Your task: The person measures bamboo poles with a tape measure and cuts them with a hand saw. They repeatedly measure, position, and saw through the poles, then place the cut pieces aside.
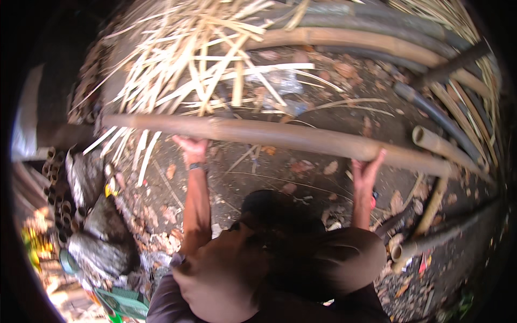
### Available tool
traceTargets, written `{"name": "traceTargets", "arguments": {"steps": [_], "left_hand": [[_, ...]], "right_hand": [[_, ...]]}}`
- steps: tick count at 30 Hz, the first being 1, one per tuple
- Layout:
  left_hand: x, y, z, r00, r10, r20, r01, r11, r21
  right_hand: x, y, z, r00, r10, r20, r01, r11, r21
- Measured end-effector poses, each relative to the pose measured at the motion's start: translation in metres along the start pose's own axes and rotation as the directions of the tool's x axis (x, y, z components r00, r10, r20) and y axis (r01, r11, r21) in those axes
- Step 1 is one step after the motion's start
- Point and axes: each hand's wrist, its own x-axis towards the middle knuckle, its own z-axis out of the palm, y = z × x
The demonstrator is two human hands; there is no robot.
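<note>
A long, thick tan bamboo pole (280, 134) stretches across in front of me, its right end a little lower in the picture than its left. My left hand (192, 148), with a dark band at the wrist, supports it from below on the left part, fingers closed under it. Toward the right end my right hand (368, 171) grips the same pole, its thumb up along the near side. Most fingers of both hands are hidden beneath the pole. Pale split bamboo strips (177, 75) lie in a loose heap just beyond its left half.
Several long bamboo poles (350, 37) lie at the far side. Cut bamboo pieces (431, 140) rest at the right. Grey rocks (102, 237) and a stack of short tubes (56, 183) stand at the left. Dry leaves and clear plastic (283, 83) litter the dirt ground.
</note>
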Motion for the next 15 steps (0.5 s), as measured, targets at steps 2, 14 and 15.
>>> {"name": "traceTargets", "arguments": {"steps": [2, 14, 15], "left_hand": [[0.007, 0.019, -0.017, 0.992, -0.049, -0.115, 0.054, 0.998, 0.038], [-0.146, -0.109, 0.105, 0.3, -0.561, 0.771, -0.899, -0.437, 0.032], [-0.152, -0.119, 0.104, 0.317, -0.658, 0.683, -0.9, -0.435, -0.001]], "right_hand": [[-0.001, 0.02, 0.015, 0.995, -0.021, 0.1, 0.017, 0.999, 0.045], [-0.029, 0.063, 0.007, 0.962, 0.224, 0.155, -0.225, 0.974, -0.011], [-0.034, 0.069, 0.002, 0.953, 0.241, 0.184, -0.238, 0.971, -0.037]]}}
